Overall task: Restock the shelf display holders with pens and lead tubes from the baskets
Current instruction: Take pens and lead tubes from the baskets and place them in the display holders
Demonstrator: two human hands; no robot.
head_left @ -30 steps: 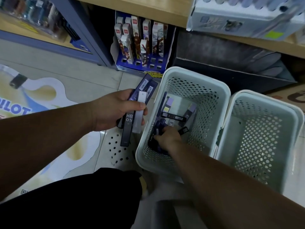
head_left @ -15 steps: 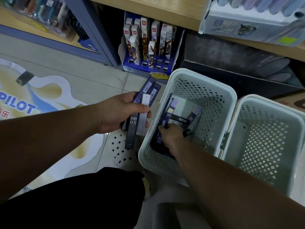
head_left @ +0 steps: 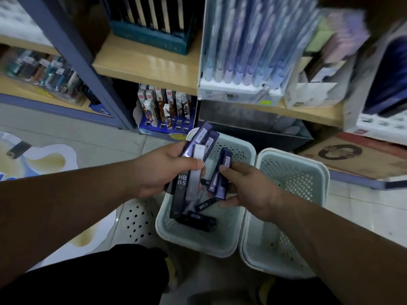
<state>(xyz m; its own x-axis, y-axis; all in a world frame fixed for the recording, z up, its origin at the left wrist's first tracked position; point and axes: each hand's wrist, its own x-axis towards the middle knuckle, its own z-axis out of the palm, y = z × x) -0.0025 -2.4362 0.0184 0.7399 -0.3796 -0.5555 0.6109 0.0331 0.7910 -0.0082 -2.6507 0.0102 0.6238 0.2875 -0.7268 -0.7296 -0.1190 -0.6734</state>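
Above the basket [head_left: 198,241], the left hand [head_left: 163,170] is gripping a fan of lead tubes [head_left: 187,172] while the right hand [head_left: 248,190] is pinching more tubes [head_left: 220,179], so gathering is apparently going on, next calling for merging both bunches.

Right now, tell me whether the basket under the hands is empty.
Not empty. Several dark lead tubes lie loose on the left basket's floor, below the left hand and right hand, which each grip more.
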